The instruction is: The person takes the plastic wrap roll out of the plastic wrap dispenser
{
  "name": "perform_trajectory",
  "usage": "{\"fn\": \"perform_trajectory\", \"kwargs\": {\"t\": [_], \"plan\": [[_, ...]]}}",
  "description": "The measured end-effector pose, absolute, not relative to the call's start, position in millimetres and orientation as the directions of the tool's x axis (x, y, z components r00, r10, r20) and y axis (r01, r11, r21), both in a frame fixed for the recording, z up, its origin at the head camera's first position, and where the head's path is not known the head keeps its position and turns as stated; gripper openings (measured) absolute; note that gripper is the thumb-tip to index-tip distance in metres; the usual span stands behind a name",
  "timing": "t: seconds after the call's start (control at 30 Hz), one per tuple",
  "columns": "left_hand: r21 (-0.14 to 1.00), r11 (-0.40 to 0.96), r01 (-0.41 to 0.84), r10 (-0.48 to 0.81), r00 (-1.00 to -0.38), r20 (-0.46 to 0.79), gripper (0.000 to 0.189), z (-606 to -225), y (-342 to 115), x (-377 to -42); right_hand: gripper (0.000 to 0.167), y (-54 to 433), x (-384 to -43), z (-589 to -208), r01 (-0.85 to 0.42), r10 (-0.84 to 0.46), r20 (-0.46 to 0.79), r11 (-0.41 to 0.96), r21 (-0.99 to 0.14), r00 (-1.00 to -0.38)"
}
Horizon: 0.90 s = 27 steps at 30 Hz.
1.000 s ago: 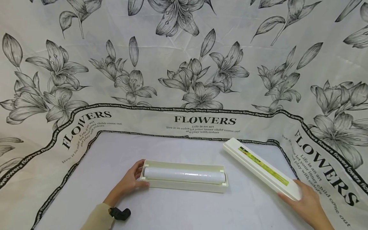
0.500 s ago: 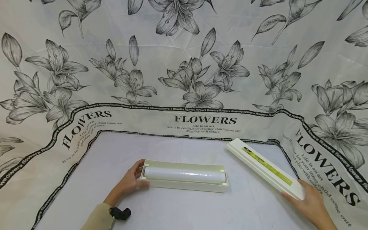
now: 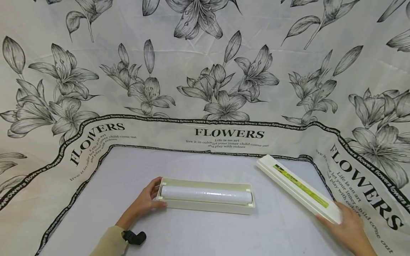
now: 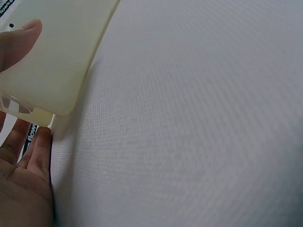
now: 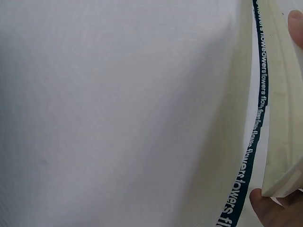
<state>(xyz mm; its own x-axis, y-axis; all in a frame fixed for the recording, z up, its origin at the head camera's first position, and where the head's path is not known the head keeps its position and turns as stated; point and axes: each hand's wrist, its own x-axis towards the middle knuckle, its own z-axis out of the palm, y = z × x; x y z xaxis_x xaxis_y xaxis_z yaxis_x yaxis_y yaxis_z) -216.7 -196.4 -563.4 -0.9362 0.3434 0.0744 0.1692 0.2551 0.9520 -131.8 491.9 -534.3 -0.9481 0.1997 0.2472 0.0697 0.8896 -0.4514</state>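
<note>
A long cream plastic box (image 3: 208,206) lies lengthwise on the white table, its top uncovered. Inside it rests a roll of cling film (image 3: 205,194), white and glossy. At the box's left end my left hand (image 3: 150,199) grips it, thumb along the front wall and fingers behind the end. Off to the right, my right hand (image 3: 347,227) holds the near end of the box's long lid (image 3: 294,188), which carries a yellow-green label and slants away toward the back. In the right wrist view the lid (image 5: 281,104) is raised over the tabletop, with a shadow below it.
White cloth covers the table (image 3: 205,234). Around its back and sides stands a curtain (image 3: 230,103) printed with grey lilies and FLOWERS lettering. A black band with a small device (image 3: 134,238) sits on the left sleeve.
My right hand has shifted slightly to the right with the lid, moving it a little farther from the box. The left hand and the box stay where they were.
</note>
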Motion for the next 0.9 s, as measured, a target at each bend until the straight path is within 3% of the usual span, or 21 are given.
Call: {"fn": "perform_trajectory", "kwargs": {"t": [0.4,0.9], "plan": [[0.957,0.248,0.153,0.344,-0.937,0.061,0.101,-563.4,-196.1,-217.4,0.096,497.3,-127.8,-536.0,0.133,0.228,0.184,0.898,-0.42,-0.956],[0.956,0.243,0.166,0.345,-0.936,0.075,0.1,-565.1,-197.4,-218.9,0.11,496.0,-129.8,-536.0,0.284,0.329,0.05,0.874,-0.394,-0.943]]}}
